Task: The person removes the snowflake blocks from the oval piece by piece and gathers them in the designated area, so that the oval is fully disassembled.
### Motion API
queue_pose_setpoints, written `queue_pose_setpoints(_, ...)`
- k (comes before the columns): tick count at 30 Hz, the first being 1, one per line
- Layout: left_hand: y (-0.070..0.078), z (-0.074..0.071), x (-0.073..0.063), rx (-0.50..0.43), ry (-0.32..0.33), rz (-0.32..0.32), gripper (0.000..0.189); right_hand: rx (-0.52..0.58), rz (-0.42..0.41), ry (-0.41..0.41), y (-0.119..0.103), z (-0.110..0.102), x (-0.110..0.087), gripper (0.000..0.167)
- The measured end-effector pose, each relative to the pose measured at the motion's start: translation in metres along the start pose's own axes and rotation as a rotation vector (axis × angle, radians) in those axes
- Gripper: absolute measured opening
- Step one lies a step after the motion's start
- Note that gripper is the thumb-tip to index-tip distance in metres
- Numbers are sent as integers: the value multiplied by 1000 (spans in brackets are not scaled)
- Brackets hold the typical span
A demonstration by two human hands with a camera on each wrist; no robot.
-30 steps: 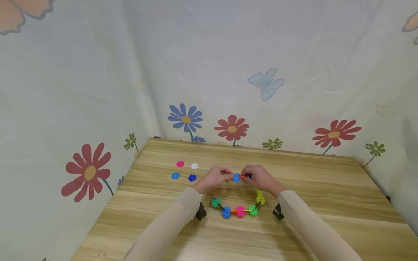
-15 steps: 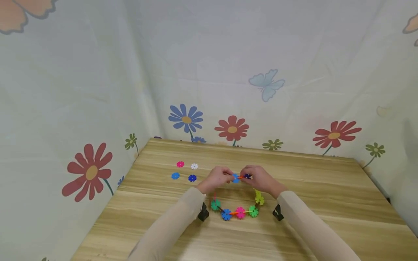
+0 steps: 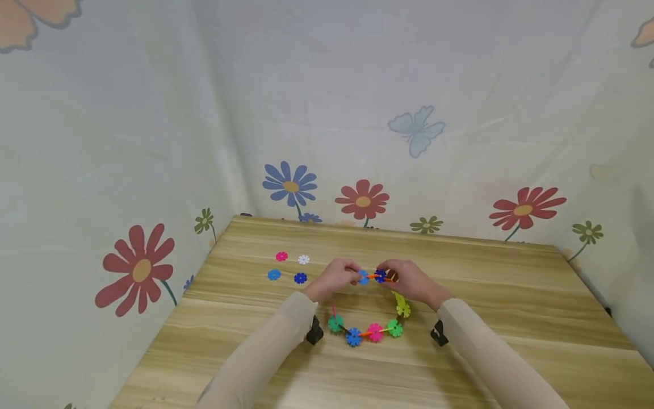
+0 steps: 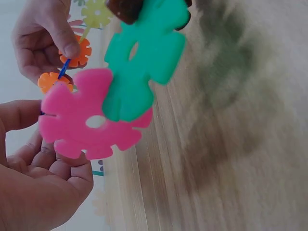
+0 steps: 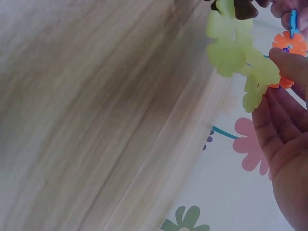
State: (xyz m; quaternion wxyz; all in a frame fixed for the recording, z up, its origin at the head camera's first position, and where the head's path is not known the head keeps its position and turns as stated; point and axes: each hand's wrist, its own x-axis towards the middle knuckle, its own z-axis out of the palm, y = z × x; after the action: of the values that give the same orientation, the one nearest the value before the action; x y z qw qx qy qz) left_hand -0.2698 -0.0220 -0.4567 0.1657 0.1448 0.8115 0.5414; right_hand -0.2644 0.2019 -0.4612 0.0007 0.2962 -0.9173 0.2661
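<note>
A chain of notched plastic snowflake discs hangs in a loop between both hands above the table. My left hand [image 3: 334,278] grips its upper left part, at a light blue disc [image 3: 363,277]. A pink disc [image 4: 67,120] and a green disc [image 4: 144,57] hang close by in the left wrist view. My right hand [image 3: 409,280] pinches the chain beside a dark blue disc [image 3: 380,276], with thumb and fingers at an orange disc [image 4: 81,50]. Pale yellow discs [image 5: 228,45] hang below it in the right wrist view. Fingers partly hide the joints.
On the wooden table [image 3: 485,341], loose discs lie left of the hands: pink [image 3: 281,257], white [image 3: 304,259], light blue [image 3: 273,275] and dark blue [image 3: 300,278]. A flower-printed cloth [image 3: 327,85] rises behind the table.
The top of the chain has shifted slightly left. Right fingers now sit farther along it, so the dark blue disc shows fully between the hands. The loose discs have not moved.
</note>
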Motion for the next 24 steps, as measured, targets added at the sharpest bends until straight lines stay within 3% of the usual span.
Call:
queue_pose_setpoints(4, -2, 1, 2, -19, -22, 6, 20, -8, -2, 0, -2, 0, 0, 35)
queue_pose_setpoints(10, -2, 2, 2, 32, -15, 46, 17, -15, 4, -15, -5, -1, 1, 34)
queue_pose_setpoints(24, 2, 1, -2, 44, 35, 31, 17, -15, -30, -3, -8, -3, 2, 33)
